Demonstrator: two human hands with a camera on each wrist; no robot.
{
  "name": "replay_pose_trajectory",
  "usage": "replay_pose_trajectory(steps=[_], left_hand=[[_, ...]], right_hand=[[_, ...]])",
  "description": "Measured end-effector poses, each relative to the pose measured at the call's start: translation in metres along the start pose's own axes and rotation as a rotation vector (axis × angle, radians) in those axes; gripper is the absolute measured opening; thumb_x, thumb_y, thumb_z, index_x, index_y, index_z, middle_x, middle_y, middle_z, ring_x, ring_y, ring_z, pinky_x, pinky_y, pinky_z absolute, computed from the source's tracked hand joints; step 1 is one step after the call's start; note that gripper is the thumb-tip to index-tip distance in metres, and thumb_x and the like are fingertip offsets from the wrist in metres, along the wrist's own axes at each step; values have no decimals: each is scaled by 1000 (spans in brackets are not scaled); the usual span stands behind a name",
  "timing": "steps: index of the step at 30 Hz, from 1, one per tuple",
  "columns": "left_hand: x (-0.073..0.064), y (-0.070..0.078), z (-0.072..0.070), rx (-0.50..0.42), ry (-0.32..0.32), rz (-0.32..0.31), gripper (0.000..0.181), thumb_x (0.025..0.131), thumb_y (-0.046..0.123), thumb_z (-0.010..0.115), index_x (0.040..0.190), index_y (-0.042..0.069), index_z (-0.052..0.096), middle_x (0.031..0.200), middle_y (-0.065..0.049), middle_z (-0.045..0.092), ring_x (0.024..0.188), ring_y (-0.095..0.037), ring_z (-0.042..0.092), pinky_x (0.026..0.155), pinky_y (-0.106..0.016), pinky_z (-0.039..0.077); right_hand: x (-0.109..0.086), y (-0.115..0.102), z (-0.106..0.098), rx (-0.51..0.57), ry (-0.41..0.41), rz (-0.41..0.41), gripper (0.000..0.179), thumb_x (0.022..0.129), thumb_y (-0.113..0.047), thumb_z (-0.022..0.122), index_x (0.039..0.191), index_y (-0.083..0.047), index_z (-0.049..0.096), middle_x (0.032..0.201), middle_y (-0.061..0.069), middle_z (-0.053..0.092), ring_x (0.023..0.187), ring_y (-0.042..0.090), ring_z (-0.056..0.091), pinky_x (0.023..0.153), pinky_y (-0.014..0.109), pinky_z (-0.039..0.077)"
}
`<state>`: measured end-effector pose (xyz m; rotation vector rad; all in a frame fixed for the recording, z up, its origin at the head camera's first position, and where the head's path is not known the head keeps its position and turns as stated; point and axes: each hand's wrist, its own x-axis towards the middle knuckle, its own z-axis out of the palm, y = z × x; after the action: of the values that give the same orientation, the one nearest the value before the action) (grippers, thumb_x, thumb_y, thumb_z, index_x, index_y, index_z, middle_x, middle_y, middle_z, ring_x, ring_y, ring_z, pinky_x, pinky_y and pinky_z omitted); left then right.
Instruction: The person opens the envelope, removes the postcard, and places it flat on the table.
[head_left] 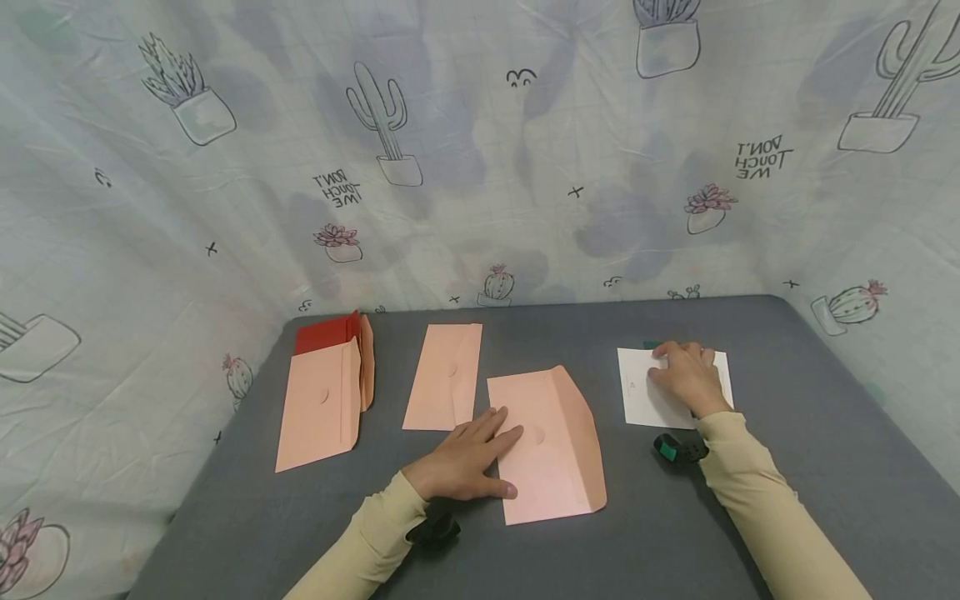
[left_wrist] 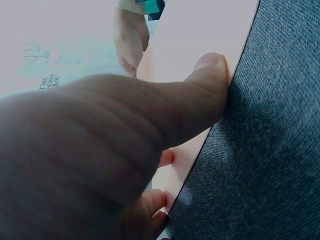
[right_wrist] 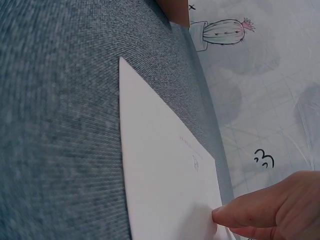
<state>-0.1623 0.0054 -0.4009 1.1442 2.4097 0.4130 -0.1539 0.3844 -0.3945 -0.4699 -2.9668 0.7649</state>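
Observation:
A pink envelope [head_left: 536, 467] lies on the grey table with its flap folded open to the right. My left hand [head_left: 468, 458] rests along its left side, fingers spread, thumb near the lower left edge. In the left wrist view the thumb [left_wrist: 210, 75] lies flat on the envelope's face. Over at the right, my right hand [head_left: 690, 379] is on a white card [head_left: 641, 404] with small faint print. Its fingers bend over the card's far edge, and the thumb [right_wrist: 230, 215] pinches there in the right wrist view. Some fingertips are hidden.
Another pink envelope [head_left: 442, 375] lies closed at the back middle. To the left, a pink envelope [head_left: 315, 408] overlaps a red envelope [head_left: 326, 333] and more pink paper. A small green piece [head_left: 651, 344] shows behind the white card. A cactus-printed cloth [head_left: 480, 167] hangs round the table.

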Motion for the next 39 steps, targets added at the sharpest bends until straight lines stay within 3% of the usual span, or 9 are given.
replay_pose_trajectory(steps=[22, 29, 35, 39], left_hand=[[-1, 1, -1, -8, -2, -4, 89, 90, 48, 72, 161, 20, 28, 173, -9, 8, 161, -29, 4, 126, -57, 15], [-2, 1, -1, -16, -1, 9, 88, 91, 47, 72, 161, 19, 28, 172, -11, 8, 161, -30, 4, 126, -57, 14], [-2, 1, -1, -13, 1, 9, 88, 91, 47, 72, 161, 19, 28, 172, -11, 8, 161, -30, 4, 126, -57, 14], [-1, 1, 0, -7, 1, -2, 88, 91, 47, 72, 162, 20, 28, 173, -10, 7, 161, -29, 4, 126, -56, 14]], right_hand=[[-1, -1, -3, 28, 8, -29, 45, 96, -16, 53, 135, 7, 52, 143, 44, 33, 125, 58, 29, 98, 65, 30], [-1, -7, -1, 106, 38, -74, 46, 100, -17, 48, 138, 9, 51, 140, 38, 45, 127, 54, 42, 101, 65, 38], [-3, -19, -1, 190, -8, -116, 45, 103, -20, 46, 139, 7, 49, 136, 32, 54, 121, 49, 56, 90, 55, 51], [-5, -27, -2, 240, -41, -142, 45, 104, -22, 47, 141, 4, 48, 135, 31, 55, 108, 41, 64, 76, 41, 54]])
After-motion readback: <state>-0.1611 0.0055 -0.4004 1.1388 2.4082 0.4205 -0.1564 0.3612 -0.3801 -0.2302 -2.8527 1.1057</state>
